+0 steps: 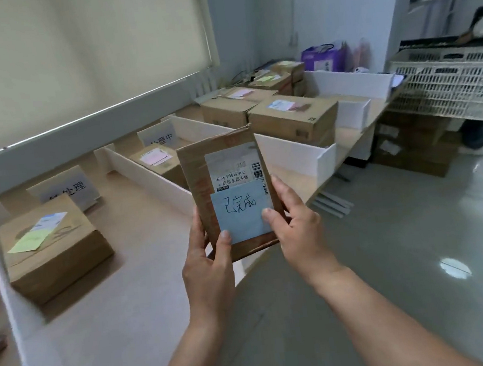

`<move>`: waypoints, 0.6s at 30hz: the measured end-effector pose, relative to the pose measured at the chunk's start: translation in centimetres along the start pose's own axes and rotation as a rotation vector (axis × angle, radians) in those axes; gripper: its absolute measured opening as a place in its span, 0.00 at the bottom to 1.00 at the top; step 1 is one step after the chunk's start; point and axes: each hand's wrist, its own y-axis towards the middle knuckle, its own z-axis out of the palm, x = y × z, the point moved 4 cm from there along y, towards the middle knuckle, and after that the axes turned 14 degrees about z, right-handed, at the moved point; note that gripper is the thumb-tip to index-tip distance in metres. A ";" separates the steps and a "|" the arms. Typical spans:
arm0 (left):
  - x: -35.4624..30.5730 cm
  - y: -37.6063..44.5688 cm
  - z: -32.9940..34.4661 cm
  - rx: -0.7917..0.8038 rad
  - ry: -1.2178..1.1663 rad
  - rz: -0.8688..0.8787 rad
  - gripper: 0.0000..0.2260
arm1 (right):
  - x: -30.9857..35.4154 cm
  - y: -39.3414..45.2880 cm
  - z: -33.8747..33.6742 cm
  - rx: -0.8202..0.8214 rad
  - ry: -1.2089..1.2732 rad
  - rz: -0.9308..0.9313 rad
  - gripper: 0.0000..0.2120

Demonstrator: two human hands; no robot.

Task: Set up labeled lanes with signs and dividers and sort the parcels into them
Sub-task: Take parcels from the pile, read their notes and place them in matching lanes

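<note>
I hold a small brown cardboard parcel (pixel 198 184) upright in front of me, above the table's front edge. It carries a white shipping label and a blue sticky note (pixel 242 212) with handwriting. My left hand (pixel 210 264) grips its lower left edge with the thumb on the note. My right hand (pixel 296 221) grips its right edge, thumb on the note's right side. On the table, white dividers (pixel 155 174) form lanes. Two standing white signs (pixel 66 190) (pixel 159 136) mark the left and middle lanes. A parcel (pixel 55 252) with a yellow-green note lies in the left lane, another (pixel 157 165) with a pink note in the middle lane.
Several larger boxes (pixel 293 119) with pink and green notes sit further right on the table. A white plastic crate (pixel 449 87) stands at the right, with more boxes (pixel 413 145) on the floor below. Spare white strips (pixel 332 202) lie on the floor. A purple bag (pixel 322 57) stands in the corner.
</note>
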 end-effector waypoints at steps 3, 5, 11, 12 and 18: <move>-0.5 1.7 4.6 0.046 -0.057 0.018 0.24 | -1.3 2.9 -3.0 -0.059 -0.013 0.007 0.26; -0.3 2.9 7.4 0.068 -0.086 0.034 0.24 | -2.1 5.0 -4.6 -0.090 -0.031 0.009 0.26; 1.3 8.7 15.4 0.098 -0.123 0.051 0.25 | -4.1 13.5 -7.9 -0.152 -0.046 0.021 0.26; 1.5 9.9 16.9 0.100 -0.130 0.049 0.25 | -4.4 15.3 -8.4 -0.150 -0.047 0.018 0.26; 2.3 18.4 25.1 0.079 -0.157 0.043 0.25 | -4.9 27.2 -10.8 -0.147 -0.089 -0.015 0.26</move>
